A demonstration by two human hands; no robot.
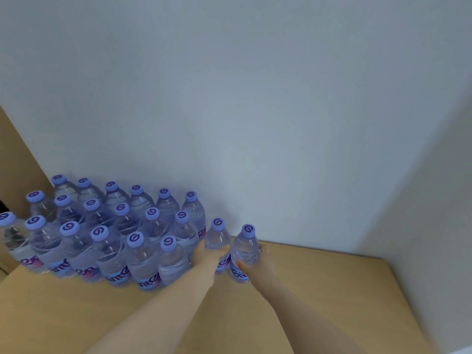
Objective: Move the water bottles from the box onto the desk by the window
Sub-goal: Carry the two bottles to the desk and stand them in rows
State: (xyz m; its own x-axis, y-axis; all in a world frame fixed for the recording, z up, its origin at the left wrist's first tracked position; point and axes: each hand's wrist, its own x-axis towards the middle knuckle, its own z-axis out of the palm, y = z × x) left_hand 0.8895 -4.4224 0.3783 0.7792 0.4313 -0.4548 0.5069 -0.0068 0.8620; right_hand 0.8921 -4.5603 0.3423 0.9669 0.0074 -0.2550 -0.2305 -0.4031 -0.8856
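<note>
Hands each clasp one upright bottle on the desk (319, 284): left hand (209, 254) the inner bottle (217, 238), right hand (258, 261) the outer bottle (245, 249), beside nineteen grouped bottles (107, 226).

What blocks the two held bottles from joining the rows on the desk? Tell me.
Nothing visible does. The left hand holds one bottle right beside the group of bottles, and the right hand holds another bottle just to its right. Bare desk lies beyond them, with the wall behind.
</note>
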